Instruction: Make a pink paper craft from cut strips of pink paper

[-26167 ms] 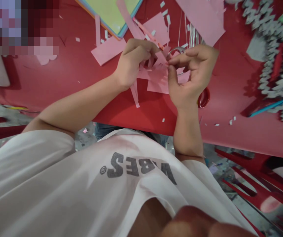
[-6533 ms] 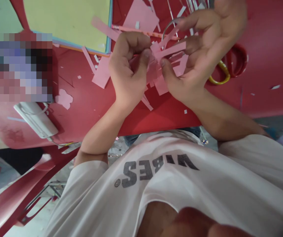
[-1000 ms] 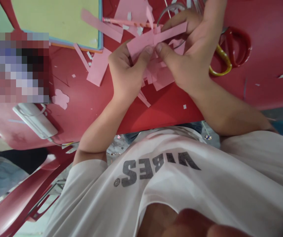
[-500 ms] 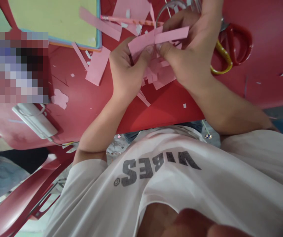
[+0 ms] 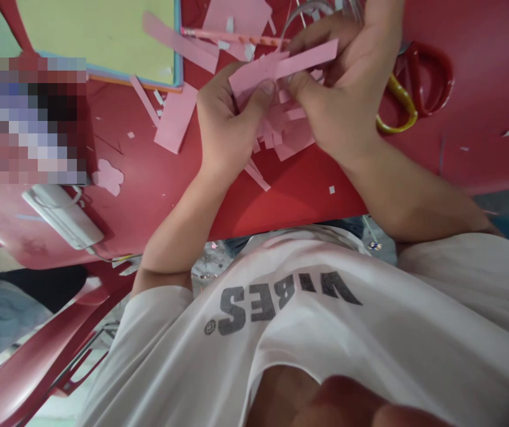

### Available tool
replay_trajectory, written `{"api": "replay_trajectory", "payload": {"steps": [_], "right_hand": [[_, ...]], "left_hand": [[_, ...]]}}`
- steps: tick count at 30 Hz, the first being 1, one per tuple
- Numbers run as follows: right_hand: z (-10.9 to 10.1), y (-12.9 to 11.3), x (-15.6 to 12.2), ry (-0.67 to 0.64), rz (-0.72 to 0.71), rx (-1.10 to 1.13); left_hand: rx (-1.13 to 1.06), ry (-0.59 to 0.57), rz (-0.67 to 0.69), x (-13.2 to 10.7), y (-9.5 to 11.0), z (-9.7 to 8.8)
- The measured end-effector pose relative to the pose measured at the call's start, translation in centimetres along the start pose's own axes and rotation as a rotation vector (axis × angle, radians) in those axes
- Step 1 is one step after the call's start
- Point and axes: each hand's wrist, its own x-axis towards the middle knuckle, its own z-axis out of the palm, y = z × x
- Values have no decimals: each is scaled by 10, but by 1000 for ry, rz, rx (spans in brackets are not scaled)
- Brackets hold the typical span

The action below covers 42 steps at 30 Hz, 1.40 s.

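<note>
Your forearms reach across the red counter, and the pink strips sit between your hands, crossed over a heap of paper scraps. Your left hand is just left of the strips and your right hand just right of them. Both hands pinch the strips: your left thumb presses on them, your right thumb presses right beside it, and your other fingers curl behind. Above the strips lies a green card stack. Near them are a pencil, a loose paper strip to the left, and scissors with red and yellow handles to the right.
</note>
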Motion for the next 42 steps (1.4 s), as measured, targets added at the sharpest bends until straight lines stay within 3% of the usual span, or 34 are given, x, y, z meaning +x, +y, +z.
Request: {"api": "replay_trajectory", "payload": {"steps": [10, 19, 25, 33, 37, 42], "right_hand": [[5, 0, 1, 67, -102, 24], [12, 0, -5, 167, -2, -13], [13, 7, -4, 159, -36, 45], [8, 18, -6, 115, -58, 79], [7, 11, -5, 64, -34, 22], [15, 6, -4, 191, 19, 39]], "left_hand": [[148, 1, 107, 0, 2, -4], [205, -12, 72, -1, 6, -4], [212, -45, 89, 1, 0, -7], [258, -35, 95, -5, 16, -3], [241, -37, 76, -3, 6, -4], [177, 8, -1, 1, -5, -4]]}}
